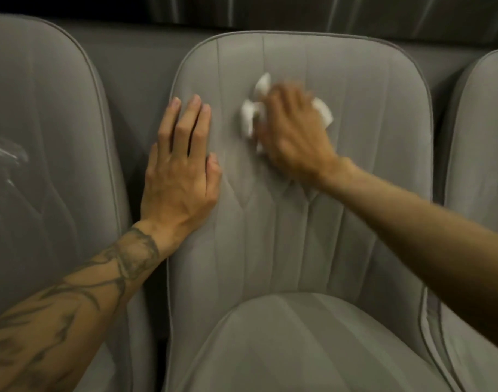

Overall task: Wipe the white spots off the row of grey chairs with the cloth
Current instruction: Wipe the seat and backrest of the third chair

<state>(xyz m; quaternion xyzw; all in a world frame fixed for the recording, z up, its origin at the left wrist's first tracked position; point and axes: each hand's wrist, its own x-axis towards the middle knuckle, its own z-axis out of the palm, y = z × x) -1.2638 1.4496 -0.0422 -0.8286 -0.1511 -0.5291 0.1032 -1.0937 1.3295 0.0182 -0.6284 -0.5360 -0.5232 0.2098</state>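
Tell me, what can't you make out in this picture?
Head view only.
Right hand: motion blur hides how its fingers hold the cloth.
Middle chair: hand and cloth cover the fabric, so spots there are hidden.
Left chair: pale marks too blurred to identify.
Right chair: cut off by the edge.

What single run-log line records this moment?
left hand: flat on middle chair | right hand: grips cloth on its backrest | left chair: white marks
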